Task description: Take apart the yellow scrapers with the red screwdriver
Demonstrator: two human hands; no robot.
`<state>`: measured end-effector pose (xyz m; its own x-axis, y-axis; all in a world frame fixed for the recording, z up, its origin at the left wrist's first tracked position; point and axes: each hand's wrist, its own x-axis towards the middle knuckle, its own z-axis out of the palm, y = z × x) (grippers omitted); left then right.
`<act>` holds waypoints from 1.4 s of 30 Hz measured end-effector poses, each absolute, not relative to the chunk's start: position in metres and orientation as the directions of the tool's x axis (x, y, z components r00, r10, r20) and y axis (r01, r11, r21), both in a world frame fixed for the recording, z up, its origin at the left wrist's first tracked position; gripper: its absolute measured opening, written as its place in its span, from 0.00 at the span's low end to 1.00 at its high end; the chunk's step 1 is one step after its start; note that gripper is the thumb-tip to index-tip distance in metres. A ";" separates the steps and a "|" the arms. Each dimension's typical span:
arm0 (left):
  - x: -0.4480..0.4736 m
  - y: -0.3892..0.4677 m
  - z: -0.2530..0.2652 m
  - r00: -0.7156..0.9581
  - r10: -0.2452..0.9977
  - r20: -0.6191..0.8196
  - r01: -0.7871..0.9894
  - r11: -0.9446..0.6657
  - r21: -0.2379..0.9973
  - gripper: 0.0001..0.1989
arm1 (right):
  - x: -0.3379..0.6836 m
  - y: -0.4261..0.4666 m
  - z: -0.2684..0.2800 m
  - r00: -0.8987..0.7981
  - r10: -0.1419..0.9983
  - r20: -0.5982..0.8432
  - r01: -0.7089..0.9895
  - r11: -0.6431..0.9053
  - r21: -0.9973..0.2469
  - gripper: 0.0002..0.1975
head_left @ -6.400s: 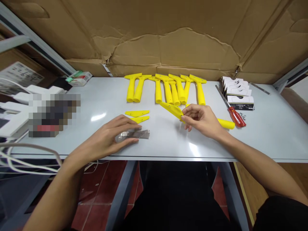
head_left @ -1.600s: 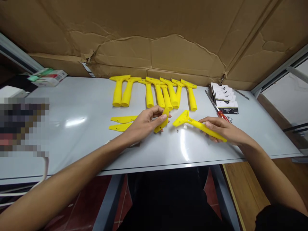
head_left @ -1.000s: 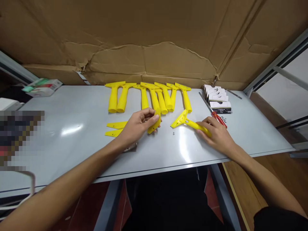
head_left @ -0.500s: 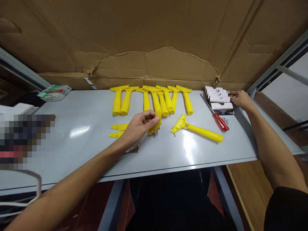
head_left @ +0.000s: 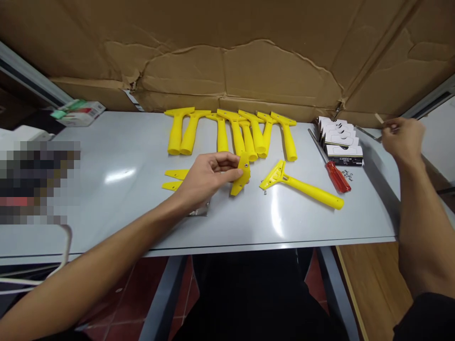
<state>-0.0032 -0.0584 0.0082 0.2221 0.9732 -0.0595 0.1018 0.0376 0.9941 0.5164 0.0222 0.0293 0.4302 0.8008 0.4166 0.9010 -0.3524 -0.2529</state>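
My left hand (head_left: 213,177) is closed on a yellow plastic scraper head plate (head_left: 240,177), pinched between thumb and fingers above the table. A screw shows in its upper part. At the back right, my right hand (head_left: 403,137) has its fingers bent around a thin pale strip (head_left: 378,118), whose kind I cannot make out; a narrow grey strip (head_left: 368,134) also sticks out beside the fingers. Right of my left hand lies a long-handled yellow scraper (head_left: 305,188), a small screw (head_left: 265,192) by its head. Two yellow plates (head_left: 175,178) lie partly under my left hand.
Several yellow scraper heads with short handles (head_left: 192,135) line the back by a cardboard wall (head_left: 227,71). White and black small boxes (head_left: 343,142), a red-handled screwdriver (head_left: 337,176) and loose screws (head_left: 348,175) lie at right. A white-green box (head_left: 80,113) stands back left.
My right hand has left the small boxes, moving right and up with the thin strip in its fingers. My left hand has turned the yellow plate, so its screw now shows. The view has shifted.
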 end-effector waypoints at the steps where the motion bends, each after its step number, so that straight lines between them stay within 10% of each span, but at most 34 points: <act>1: -0.003 -0.060 0.008 0.217 0.974 -0.060 0.105 0.038 0.994 0.22 | 0.500 0.016 0.035 0.424 0.776 0.468 0.902 -0.318 -0.292 0.24; 5: 0.000 -0.068 0.010 0.236 0.968 -0.081 0.102 0.059 0.993 0.22 | 0.381 -0.031 0.045 0.077 0.846 0.527 0.808 0.257 -0.530 0.22; 10: 0.002 -0.077 0.014 0.286 0.953 -0.098 0.067 0.082 0.994 0.21 | 0.263 -0.089 0.027 -0.569 0.557 0.605 0.540 0.808 -0.236 0.15; 42: 0.012 -0.092 0.007 0.169 0.964 0.206 0.309 -0.250 0.918 0.08 | 0.250 -0.115 0.017 -0.532 0.597 0.600 0.651 0.741 -0.161 0.15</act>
<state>0.0122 -0.0921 0.0071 0.1693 0.9638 0.2060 0.3086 -0.2503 0.9177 0.2496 -0.1154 0.0170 -0.5318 0.5975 0.6002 0.6515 0.7414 -0.1609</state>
